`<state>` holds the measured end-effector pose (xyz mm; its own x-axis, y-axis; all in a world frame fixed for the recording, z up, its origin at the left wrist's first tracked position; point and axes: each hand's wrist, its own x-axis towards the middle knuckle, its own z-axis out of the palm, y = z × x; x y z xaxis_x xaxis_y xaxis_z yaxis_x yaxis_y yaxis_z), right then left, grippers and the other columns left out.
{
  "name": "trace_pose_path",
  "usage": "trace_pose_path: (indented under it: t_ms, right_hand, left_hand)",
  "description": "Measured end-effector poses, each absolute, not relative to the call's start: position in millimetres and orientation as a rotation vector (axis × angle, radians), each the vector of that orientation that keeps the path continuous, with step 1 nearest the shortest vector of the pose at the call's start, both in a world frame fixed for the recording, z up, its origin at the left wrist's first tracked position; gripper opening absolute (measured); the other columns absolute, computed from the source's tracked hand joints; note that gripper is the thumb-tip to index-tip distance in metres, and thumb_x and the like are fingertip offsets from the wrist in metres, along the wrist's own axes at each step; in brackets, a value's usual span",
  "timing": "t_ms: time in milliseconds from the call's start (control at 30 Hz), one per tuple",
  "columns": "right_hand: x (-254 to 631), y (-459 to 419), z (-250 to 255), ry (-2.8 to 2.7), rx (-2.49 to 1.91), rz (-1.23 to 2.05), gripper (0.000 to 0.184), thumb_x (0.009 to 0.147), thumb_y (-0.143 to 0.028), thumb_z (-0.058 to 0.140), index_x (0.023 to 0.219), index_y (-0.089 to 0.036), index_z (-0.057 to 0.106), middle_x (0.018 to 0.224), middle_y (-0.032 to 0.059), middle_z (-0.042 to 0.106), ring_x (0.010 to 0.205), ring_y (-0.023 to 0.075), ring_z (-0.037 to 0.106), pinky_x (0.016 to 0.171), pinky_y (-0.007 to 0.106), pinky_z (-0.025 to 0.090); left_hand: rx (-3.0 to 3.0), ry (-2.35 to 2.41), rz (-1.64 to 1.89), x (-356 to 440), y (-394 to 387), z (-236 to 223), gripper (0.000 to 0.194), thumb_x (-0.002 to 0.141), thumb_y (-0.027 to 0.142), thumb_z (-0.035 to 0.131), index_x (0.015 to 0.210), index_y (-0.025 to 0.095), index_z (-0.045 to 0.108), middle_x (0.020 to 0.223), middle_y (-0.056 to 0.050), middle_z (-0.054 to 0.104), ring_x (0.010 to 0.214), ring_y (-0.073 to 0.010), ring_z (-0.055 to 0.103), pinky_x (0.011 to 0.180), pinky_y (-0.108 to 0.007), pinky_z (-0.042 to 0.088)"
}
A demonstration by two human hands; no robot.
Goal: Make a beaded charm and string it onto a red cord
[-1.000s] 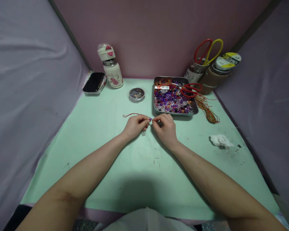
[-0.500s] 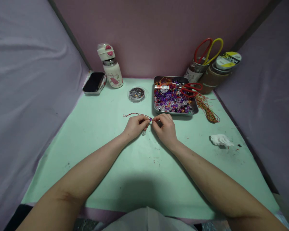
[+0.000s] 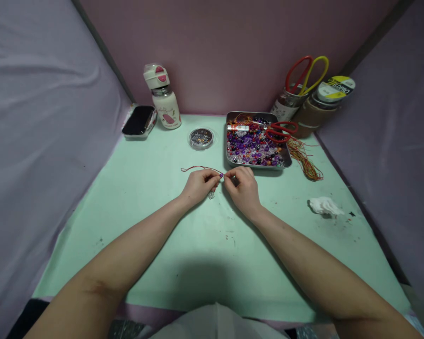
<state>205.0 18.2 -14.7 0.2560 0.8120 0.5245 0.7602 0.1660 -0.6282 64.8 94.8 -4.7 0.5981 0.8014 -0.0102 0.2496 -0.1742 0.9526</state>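
Note:
Between my fingertips, just in front of the bead tray, sits a purple bead (image 3: pixel 221 175). My left hand (image 3: pixel 199 184) pinches the bead from its left side. A dark red cord (image 3: pixel 198 166) trails over that hand and loops out to the left. Below the left fingers hang several clear beads (image 3: pixel 211 195). My right hand (image 3: pixel 243 189) is closed in a pinch to the right of the purple bead, apparently on the thin cord end, though the fingertips hide most of it.
A metal tray (image 3: pixel 257 166) of mixed beads holds red-handled scissors (image 3: pixel 281 132). Loose cords (image 3: pixel 309 162) lie to its right, near two jars (image 3: pixel 316 113). A round container (image 3: pixel 201 137), bottle (image 3: pixel 167 108) and phone (image 3: pixel 139 120) stand at back left; crumpled tissue (image 3: pixel 325 205) lies right.
Hardly anything differs. Both hands keep their pinch around the purple bead, and the whole view has shifted very slightly.

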Motion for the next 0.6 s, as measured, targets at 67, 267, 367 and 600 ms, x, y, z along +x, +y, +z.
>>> trace_pose_path:
  t_ms: [67, 267, 367, 600]
  right_hand:
    - [204.9, 18.1, -14.2, -1.501, -1.587, 0.074, 0.010, 0.085, -0.018, 0.055, 0.075, -0.022, 0.056, 0.078, 0.0026, 0.061, 0.079, 0.0199, 0.050, 0.072, 0.035, 0.040]
    - [204.7, 18.3, -13.1, -1.504, -1.609, 0.085, 0.011, 0.084, -0.018, 0.055, 0.074, -0.022, 0.056, 0.077, 0.0030, 0.062, 0.079, 0.0205, 0.050, 0.072, 0.036, 0.040]
    - [205.1, 18.5, -13.4, -1.504, -1.617, 0.081, 0.011, 0.083, -0.017, 0.056, 0.074, -0.022, 0.056, 0.077, 0.0030, 0.062, 0.079, 0.0208, 0.050, 0.071, 0.035, 0.040]
    - [204.7, 17.8, -13.2, -1.527, -1.611, 0.084, 0.011, 0.084, -0.017, 0.055, 0.074, -0.021, 0.056, 0.077, 0.0030, 0.062, 0.078, 0.0201, 0.050, 0.071, 0.034, 0.039]
  left_hand:
    - [1.732, 0.872, 0.623, 64.7, 94.7, -4.1, 0.018, 0.079, 0.028, 0.057, 0.077, 0.013, 0.066, 0.058, 0.001, 0.058, 0.049, -0.0084, 0.052, 0.050, -0.021, 0.042]
    - [1.754, 0.882, 0.626, 64.5, 94.9, -3.7, 0.020, 0.079, 0.031, 0.057, 0.076, 0.014, 0.066, 0.056, 0.001, 0.058, 0.049, -0.0092, 0.052, 0.051, -0.022, 0.042]
    - [1.770, 0.878, 0.618, 64.3, 95.3, -4.7, 0.020, 0.079, 0.032, 0.057, 0.076, 0.014, 0.066, 0.055, 0.001, 0.058, 0.049, -0.0096, 0.052, 0.051, -0.022, 0.042]
    - [1.776, 0.868, 0.631, 64.0, 93.8, -2.8, 0.018, 0.080, 0.028, 0.056, 0.075, 0.014, 0.066, 0.053, 0.002, 0.057, 0.049, -0.0091, 0.051, 0.051, -0.022, 0.042]
